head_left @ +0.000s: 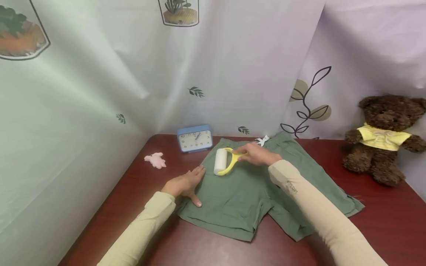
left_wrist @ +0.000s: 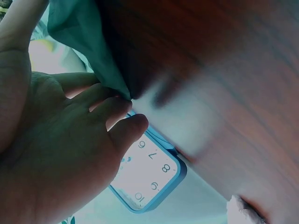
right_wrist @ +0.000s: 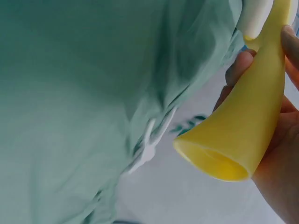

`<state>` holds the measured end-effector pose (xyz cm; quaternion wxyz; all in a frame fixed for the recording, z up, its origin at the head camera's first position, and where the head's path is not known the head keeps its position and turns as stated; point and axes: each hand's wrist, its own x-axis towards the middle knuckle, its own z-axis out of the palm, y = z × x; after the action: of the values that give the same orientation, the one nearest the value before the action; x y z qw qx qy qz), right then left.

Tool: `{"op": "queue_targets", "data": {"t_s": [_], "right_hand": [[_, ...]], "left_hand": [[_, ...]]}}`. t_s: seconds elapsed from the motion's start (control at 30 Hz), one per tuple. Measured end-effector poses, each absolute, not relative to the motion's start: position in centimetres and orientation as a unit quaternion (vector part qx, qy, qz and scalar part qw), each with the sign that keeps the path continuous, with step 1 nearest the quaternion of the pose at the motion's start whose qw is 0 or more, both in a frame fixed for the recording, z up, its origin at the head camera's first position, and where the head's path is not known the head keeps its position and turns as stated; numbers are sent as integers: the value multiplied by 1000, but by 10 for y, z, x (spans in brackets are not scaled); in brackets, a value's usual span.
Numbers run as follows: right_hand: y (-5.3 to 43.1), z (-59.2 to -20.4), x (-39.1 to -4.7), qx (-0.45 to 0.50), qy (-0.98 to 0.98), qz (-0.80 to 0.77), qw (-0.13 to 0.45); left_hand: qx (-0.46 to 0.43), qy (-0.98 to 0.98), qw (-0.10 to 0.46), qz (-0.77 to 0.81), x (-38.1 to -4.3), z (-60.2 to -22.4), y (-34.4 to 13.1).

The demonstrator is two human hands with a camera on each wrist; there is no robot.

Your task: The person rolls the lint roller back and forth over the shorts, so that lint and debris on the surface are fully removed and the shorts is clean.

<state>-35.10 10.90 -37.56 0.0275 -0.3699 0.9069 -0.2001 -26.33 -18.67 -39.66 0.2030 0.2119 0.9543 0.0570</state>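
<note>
A pair of green shorts (head_left: 233, 199) lies spread on the dark red table, its white drawstring bow (head_left: 262, 140) at the far waistband. My right hand (head_left: 254, 154) grips the yellow handle of a lint roller (head_left: 221, 162), whose white cylinder lies over the left part of the shorts near the waist. In the right wrist view the hollow end of the yellow handle (right_wrist: 247, 112) points toward the camera. With fingers stretched out, my left hand (head_left: 186, 183) rests on the left edge of the shorts; in the left wrist view the fingertips are at the green cloth (left_wrist: 81, 35).
A blue alarm clock (head_left: 195, 139) stands at the back, left of the waistband. Left of it lies a small pink animal-shaped piece (head_left: 155, 160). A brown teddy bear (head_left: 382, 136) in a yellow shirt sits at the right. White printed cloth (head_left: 233, 66) hangs behind the table (head_left: 133, 207).
</note>
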Motion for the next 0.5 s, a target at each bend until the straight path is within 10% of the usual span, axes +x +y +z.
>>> {"op": "queue_targets", "data": {"t_s": [0.5], "right_hand": [[209,-368,-352,-299,925,-211,102]], "left_hand": [[223,952,201,54,-266,-399,-187]]}}
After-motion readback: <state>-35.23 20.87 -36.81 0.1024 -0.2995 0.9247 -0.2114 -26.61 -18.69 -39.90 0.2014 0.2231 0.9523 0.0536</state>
